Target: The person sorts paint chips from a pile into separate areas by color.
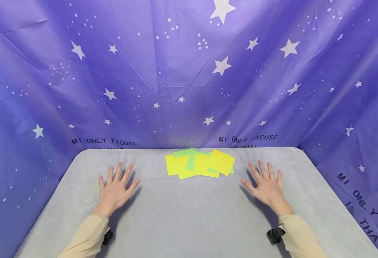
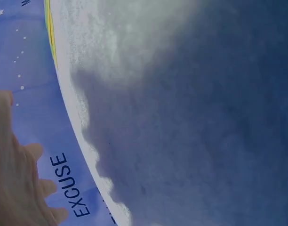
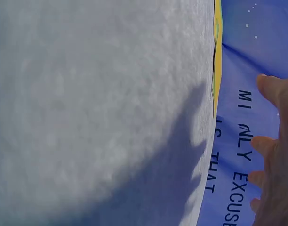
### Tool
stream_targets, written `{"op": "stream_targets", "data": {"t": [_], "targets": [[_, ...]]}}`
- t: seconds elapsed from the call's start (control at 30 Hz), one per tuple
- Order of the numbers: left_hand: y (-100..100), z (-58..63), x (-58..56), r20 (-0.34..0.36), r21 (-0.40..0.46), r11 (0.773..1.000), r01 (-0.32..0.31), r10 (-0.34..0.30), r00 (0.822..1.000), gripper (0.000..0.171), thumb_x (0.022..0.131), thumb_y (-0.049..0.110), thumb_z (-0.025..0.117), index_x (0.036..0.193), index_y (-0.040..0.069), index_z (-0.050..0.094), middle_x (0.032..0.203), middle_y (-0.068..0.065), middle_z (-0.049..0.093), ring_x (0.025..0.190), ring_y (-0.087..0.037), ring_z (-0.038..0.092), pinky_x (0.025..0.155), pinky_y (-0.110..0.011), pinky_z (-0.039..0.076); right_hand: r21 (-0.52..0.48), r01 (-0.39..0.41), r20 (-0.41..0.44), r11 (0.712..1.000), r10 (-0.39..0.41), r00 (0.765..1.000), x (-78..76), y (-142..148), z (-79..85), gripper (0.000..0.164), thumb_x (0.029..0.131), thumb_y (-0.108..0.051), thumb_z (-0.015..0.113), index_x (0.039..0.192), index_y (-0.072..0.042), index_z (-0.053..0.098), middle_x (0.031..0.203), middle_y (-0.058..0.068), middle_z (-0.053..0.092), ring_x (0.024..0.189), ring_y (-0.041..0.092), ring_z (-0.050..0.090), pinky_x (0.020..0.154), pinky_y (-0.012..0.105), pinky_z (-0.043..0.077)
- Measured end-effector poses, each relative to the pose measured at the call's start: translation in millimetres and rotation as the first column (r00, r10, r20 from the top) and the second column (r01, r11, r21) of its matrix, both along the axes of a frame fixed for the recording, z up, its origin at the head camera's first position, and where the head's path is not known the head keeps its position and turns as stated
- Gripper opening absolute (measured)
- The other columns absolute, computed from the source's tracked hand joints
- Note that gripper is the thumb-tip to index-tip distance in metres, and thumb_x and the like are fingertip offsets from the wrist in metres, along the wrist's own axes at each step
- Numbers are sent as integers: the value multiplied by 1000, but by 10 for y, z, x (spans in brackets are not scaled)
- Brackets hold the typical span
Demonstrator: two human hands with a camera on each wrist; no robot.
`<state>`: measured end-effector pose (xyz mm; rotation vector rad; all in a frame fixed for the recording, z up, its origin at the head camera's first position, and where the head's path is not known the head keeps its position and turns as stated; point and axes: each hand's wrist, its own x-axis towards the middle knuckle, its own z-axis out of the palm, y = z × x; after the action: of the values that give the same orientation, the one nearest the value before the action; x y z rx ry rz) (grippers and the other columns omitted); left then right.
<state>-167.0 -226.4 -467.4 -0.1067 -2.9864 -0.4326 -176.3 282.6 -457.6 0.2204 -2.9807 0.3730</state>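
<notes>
Several yellow and green paper squares (image 1: 203, 164), which look like sticky notes, lie overlapping in a row at the table's far edge. To their left is my left hand (image 1: 114, 190), palm down with fingers spread and straight, holding nothing. My right hand (image 1: 266, 186) is spread the same way to their right, also with nothing in it. Both hands cast shadows on the table and stand apart from the paper. In the right wrist view the paper squares (image 3: 217, 61) appear edge-on beyond the fingers; the left wrist view catches only a thin strip of them.
A grey table (image 1: 189, 215) with rounded far corners spreads beneath the hands. Behind it and at both sides hangs a purple-blue cloth (image 1: 137, 71) with white stars and black lettering. A black wrist camera (image 1: 275, 235) sits by the right sleeve, another (image 1: 107, 237) by the left.
</notes>
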Motion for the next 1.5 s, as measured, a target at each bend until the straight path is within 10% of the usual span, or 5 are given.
{"op": "stream_targets", "data": {"t": [0.77, 1.5], "targets": [[413, -51, -210, 10, -3, 996, 85, -85, 996, 77, 93, 69, 32, 153, 21, 30, 158, -18, 16, 141, -46, 9, 104, -70, -1, -11, -8, 2, 1000, 8, 1000, -26, -131, -62, 76, 92, -63, 45, 150, -14, 36, 152, 23, 26, 140, 47, 8, 104, 69, -4], [1368, 73, -528, 26, 100, 967, 234, -238, 971, 71, 95, 64, 35, 154, 25, 27, 157, -15, 21, 138, -44, 24, 108, -64, 14, -276, -3, -60, 961, -14, 998, -254, -267, -112, 63, 88, -27, 65, 135, 11, 46, 126, 35, 49, 119, 49, 40, 98, 62, 30]]}}
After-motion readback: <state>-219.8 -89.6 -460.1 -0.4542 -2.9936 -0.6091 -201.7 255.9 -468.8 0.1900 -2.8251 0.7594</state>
